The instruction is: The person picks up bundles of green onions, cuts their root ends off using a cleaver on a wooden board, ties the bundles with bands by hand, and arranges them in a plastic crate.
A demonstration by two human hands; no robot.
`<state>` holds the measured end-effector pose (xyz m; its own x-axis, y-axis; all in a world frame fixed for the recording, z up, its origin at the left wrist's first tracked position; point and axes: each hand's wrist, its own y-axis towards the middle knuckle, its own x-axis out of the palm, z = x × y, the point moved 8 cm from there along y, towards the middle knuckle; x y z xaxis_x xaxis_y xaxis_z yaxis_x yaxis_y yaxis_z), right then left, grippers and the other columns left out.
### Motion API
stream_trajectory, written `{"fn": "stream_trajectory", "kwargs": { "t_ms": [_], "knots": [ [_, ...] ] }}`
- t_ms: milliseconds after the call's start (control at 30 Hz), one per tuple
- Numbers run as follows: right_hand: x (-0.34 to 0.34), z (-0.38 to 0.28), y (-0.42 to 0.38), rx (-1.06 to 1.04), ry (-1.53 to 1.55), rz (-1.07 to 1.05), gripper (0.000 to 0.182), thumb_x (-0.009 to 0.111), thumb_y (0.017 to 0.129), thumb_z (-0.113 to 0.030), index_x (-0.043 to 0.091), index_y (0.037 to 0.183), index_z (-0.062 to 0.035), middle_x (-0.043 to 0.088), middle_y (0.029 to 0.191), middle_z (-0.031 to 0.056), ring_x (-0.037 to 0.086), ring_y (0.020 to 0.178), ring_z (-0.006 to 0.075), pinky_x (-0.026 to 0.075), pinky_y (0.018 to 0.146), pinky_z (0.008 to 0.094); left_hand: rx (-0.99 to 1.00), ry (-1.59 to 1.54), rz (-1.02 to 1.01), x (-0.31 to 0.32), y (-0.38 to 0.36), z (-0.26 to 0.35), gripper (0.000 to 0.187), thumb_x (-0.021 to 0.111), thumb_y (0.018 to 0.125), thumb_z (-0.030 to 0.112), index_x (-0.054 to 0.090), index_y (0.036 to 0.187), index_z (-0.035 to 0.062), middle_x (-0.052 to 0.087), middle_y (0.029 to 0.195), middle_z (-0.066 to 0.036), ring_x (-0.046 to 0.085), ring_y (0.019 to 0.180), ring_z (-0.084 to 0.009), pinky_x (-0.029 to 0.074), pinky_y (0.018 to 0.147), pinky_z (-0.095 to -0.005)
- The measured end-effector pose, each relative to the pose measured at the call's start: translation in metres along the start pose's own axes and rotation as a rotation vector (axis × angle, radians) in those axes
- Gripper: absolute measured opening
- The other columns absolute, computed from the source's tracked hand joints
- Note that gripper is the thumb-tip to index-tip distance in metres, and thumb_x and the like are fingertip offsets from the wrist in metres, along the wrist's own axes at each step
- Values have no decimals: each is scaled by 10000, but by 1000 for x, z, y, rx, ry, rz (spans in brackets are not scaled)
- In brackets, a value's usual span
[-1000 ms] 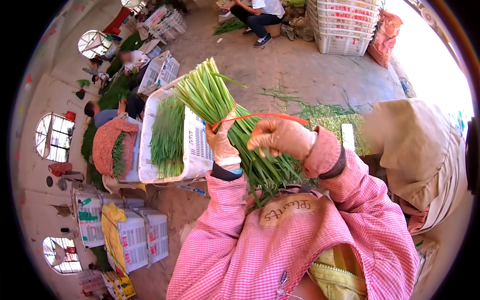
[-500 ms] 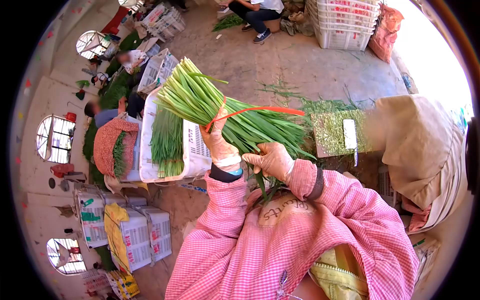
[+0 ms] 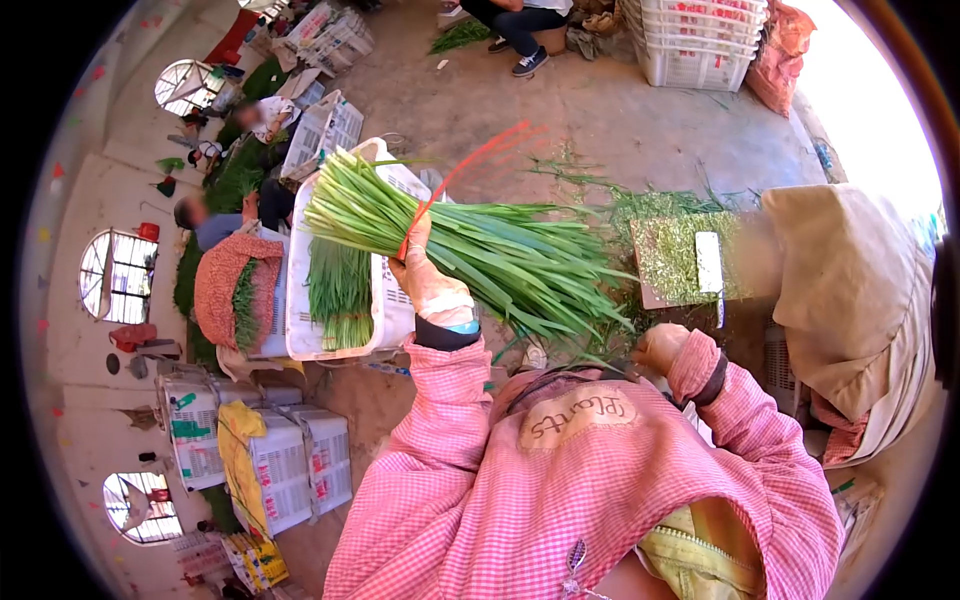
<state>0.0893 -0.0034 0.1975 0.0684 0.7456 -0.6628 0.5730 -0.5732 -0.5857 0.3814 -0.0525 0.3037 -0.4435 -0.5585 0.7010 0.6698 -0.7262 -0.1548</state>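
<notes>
Held a bunch (image 3: 490, 245) of long, flat green leaves aloft in the left hand (image 3: 426, 283), grip clamped around it near the pale stem ends. Aimed those ends up and left, over a white, perforated plastic crate (image 3: 393, 312); ran the long axis rightward and slightly down, with narrow tips fanning out loosely. Showed a thin red tie (image 3: 424, 207) around the bunch, with a blurred loose end jutting up. Had the right hand (image 3: 663, 349) low, apart from the bunch; could not tell whether clasped or spread. Wore a pink checked cloth smock (image 3: 560, 490) with a rounded patch (image 3: 575, 420) reading "Plants".
</notes>
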Motion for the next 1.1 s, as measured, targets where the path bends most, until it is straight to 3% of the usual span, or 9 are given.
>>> {"fn": "stream_trajectory", "kwargs": {
  "t_ms": [67,200,433,533,633,733,900,1000,1100],
  "knots": [
    [13,0,-14,150,-188,-142,309,558,792,-368,650,782,-73,621,738,152,613,766,274,481,694,364,-40,10,25,-8,12,-3,484,682,660,-19,459,1071,105,564,1003,-84,582,856,-236,532,718,-412],
    [-36,-75,-7,-203,430,263,392,587,756,-434,629,912,-77,628,799,141,603,779,289,471,690,372,-24,107,55,-6,8,-6,489,688,657,-8,456,1072,108,554,1037,-78,578,868,-238,539,710,-416],
    [-42,-122,67,-289,975,349,366,521,834,-399,632,768,-57,599,618,113,577,565,281,453,553,364,-163,97,-6,-1,6,-23,408,666,716,99,498,1087,108,565,1025,-76,580,859,-253,525,721,-421],
    [-54,-142,0,-692,520,475,304,533,843,-346,642,787,-68,605,616,81,580,558,238,457,555,340,-241,51,-38,9,-8,-21,311,620,762,143,534,1057,97,581,982,-77,584,855,-252,521,724,-418],
    [-20,-121,-17,-564,806,-206,208,577,824,-267,646,904,-88,634,722,82,603,635,248,476,631,316,-248,21,-108,10,-10,-18,261,583,788,180,556,1029,84,589,956,-74,586,855,-245,516,734,-418],
    [-57,-92,8,-445,534,288,407,646,741,-379,609,967,-43,634,825,132,616,780,260,473,688,345,-151,89,-79,9,-16,-14,275,586,781,179,560,1036,80,584,981,-69,582,868,-242,508,761,-413],
    [-88,-138,38,-297,450,278,461,528,785,-471,610,880,-28,606,799,193,584,767,342,454,666,413,-182,90,-171,3,-13,-30,366,591,757,146,542,1111,70,569,1047,-80,561,926,-221,477,812,-400],
    [-81,-161,-5,-798,600,486,252,573,787,-312,604,891,-85,608,777,150,575,727,342,453,652,408,-135,122,-257,17,-27,-22,337,563,810,218,523,1088,32,579,1018,-114,558,907,-245,461,821,-392],
    [-42,-127,-27,-789,556,162,254,597,770,-269,585,967,-109,633,839,104,600,748,302,470,670,380,16,200,-376,14,-21,-6,405,586,780,179,492,1146,33,568,1023,-97,557,909,-226,467,817,-378]
  ]
}}
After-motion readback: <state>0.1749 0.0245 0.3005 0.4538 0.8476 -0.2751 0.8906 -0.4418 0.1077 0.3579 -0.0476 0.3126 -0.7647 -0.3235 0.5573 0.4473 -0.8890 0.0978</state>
